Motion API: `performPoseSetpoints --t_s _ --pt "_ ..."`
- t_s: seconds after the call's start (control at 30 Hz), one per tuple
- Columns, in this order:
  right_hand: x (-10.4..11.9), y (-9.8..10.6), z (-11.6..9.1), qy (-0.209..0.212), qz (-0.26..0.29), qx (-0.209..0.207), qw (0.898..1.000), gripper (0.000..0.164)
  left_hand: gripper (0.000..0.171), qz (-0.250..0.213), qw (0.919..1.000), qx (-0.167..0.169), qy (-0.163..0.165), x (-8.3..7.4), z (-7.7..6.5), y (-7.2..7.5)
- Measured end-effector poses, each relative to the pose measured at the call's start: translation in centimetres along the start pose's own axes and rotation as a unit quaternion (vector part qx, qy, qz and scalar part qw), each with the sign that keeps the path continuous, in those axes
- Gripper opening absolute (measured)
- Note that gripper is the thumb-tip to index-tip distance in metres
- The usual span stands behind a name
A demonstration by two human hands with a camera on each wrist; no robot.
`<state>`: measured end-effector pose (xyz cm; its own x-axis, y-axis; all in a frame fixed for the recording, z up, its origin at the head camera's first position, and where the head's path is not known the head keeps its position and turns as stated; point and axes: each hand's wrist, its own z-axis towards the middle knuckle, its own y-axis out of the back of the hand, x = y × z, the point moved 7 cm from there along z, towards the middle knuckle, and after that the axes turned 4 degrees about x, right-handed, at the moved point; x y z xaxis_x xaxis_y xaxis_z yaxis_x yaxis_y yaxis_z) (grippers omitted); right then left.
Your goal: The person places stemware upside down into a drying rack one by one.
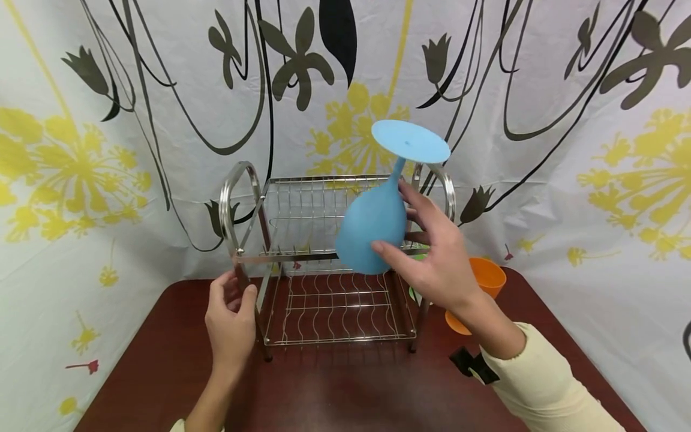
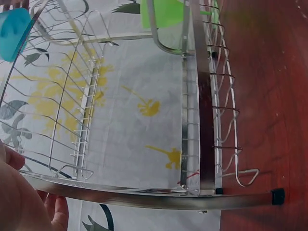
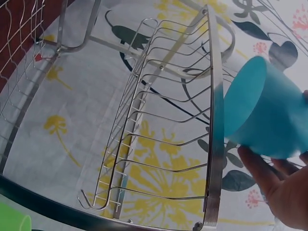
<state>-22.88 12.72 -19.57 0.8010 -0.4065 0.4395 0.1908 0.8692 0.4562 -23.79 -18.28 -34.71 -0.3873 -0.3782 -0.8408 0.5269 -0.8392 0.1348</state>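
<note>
My right hand (image 1: pixel 439 258) holds a blue plastic goblet (image 1: pixel 372 225) upside down, tilted, with its round foot up. The thumb lies on one side of the bowl and the fingers on the other. In the head view the goblet overlaps the upper tier of a two-tier metal dish rack (image 1: pixel 335 257). The right wrist view shows the goblet's open mouth (image 3: pixel 245 98) beside the rack's top front bar. My left hand (image 1: pixel 231 321) grips the rack's left side post, thumb in front and fingers behind it.
An orange goblet (image 1: pixel 488 276) stands on the dark red table (image 1: pixel 345 390) at the right, partly hidden by my right forearm. Something green (image 2: pixel 166 13) shows at the rack's right side. A patterned cloth (image 1: pixel 162 150) hangs close behind the rack.
</note>
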Motion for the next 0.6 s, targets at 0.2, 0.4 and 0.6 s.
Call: performPoseSetpoints --t_s 0.2,0.4,0.6 --pt "-0.7 -0.2 1.0 -0.027 -0.030 -0.006 0.999 0.082 0.033 -0.043 0.9987 0.014 0.023 0.3 0.4 -0.7" --pt "-1.6 -0.4 1.9 -0.061 -0.057 -0.011 0.996 0.078 0.037 -0.066 0.9975 0.018 0.020 0.4 0.7 -1.1" --pt "-2.5 -0.5 3.0 -0.082 -0.087 -0.020 0.993 0.077 0.035 -0.050 0.9982 0.021 0.024 0.5 0.9 -1.0"
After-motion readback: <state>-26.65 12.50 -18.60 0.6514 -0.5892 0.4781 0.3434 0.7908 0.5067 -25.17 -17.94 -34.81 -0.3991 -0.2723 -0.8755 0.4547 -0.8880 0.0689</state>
